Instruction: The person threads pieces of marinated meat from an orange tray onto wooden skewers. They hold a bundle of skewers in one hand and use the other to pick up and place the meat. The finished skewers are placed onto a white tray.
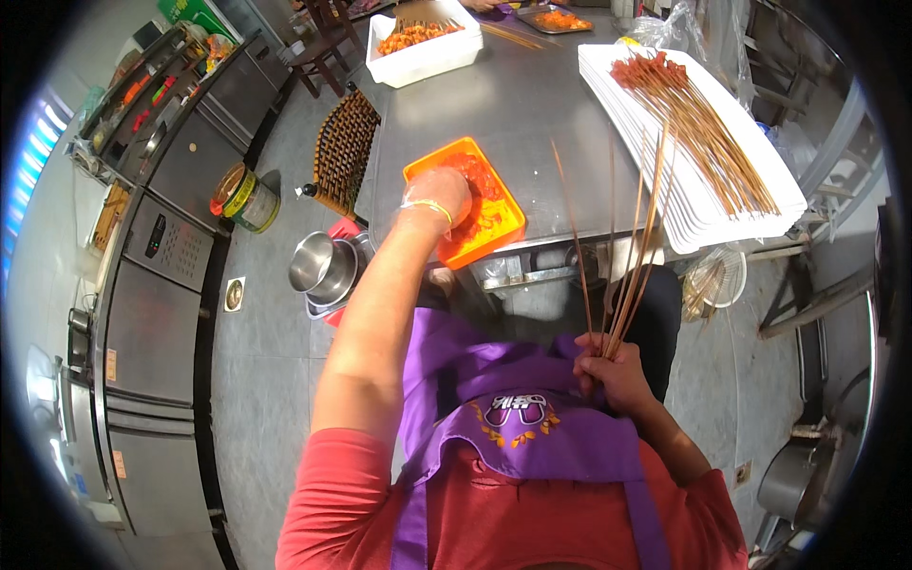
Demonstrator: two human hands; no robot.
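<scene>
My left hand [439, 194], in a thin clear plastic glove with a yellow band at the wrist, reaches into an orange plastic tray [470, 259]. Pieces of red marinated meat [479, 174] lie in that tray around the hand; its fingertips are hidden, so their grip does not show. Low over my lap, my right hand [614, 370] holds several thin bamboo skewers [635, 271], which fan upward with bare tips. Beyond them, finished meat skewers [691, 135] rest on a stack of white trays [684, 226], with their meat at the far end.
The steel table [548, 135] also carries a white bin [427, 64] of skewered meat and a metal tray [554, 20] at the back. Left of it stand a woven-back chair [345, 149] and steel pots [324, 267]. A wire strainer [714, 276] is below right. Part of another person shows at the top.
</scene>
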